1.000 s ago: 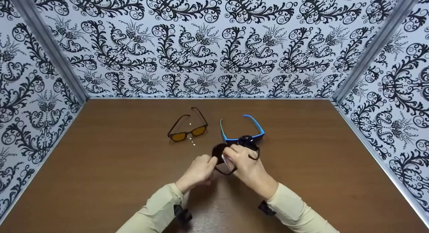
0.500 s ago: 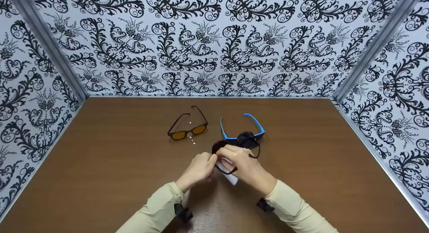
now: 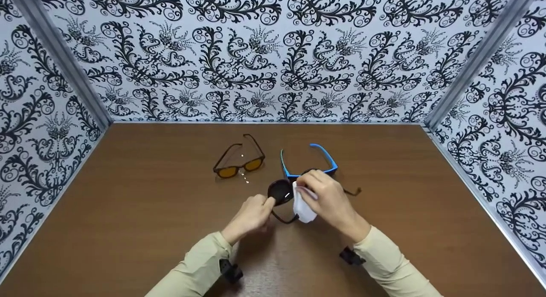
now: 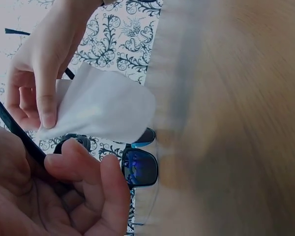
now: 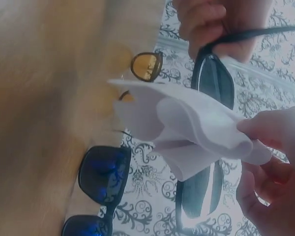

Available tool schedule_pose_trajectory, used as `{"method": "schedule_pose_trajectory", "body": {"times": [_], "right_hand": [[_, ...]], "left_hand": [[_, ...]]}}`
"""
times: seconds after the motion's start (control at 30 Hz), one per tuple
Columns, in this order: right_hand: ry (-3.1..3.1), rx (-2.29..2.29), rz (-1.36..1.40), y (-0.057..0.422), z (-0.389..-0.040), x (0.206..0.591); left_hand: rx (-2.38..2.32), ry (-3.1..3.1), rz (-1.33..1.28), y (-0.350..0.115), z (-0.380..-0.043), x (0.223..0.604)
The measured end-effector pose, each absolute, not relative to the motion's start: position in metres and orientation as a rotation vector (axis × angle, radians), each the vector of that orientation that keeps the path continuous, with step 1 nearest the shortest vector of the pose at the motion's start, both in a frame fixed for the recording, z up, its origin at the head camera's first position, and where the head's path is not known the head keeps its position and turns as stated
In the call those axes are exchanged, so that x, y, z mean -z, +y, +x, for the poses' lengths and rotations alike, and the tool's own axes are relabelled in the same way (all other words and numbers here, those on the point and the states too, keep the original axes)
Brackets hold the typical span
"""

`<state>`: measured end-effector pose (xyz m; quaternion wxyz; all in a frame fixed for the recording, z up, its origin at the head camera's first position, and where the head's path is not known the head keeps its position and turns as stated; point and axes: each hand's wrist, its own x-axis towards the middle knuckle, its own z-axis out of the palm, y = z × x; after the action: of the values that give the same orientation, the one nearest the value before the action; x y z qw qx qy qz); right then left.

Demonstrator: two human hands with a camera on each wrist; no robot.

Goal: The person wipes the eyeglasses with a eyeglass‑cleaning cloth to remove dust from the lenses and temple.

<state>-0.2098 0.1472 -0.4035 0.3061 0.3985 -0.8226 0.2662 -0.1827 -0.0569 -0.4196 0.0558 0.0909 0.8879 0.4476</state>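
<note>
Shifted rightward, right grip pinches white cloth; left grip holds black sunglasses, which hard rubbing might twist.

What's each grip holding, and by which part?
Left grip: black sunglasses, by an outer end, beside one lens. Right grip: white cloth, pinched at an edge.

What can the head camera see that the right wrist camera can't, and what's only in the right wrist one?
Only the head view shows the pale sleeves and the bright blue arms of one pair of glasses.

Only the right wrist view shows blue reflections on that pair's lenses.

Both show the left hand holding dark glasses, the right hand pinching a white cloth, and orange-lensed glasses.
</note>
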Motion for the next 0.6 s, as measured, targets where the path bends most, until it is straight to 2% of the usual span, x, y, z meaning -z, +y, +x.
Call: {"method": "schedule_pose_trajectory", "body": {"times": [0.33,0.6], "right_hand": [[-2.225,-0.68,0.842,0.1512,-0.2104,0.4027],[-2.348,-0.404,0.533,0.1533,-0.2093,0.4045]], "left_hand": [[-1.325,2.705,0.319,-0.0541,-0.1817,0.4195],[-1.317,2.681,0.336,-0.0524,-0.1805,0.4193]]}}
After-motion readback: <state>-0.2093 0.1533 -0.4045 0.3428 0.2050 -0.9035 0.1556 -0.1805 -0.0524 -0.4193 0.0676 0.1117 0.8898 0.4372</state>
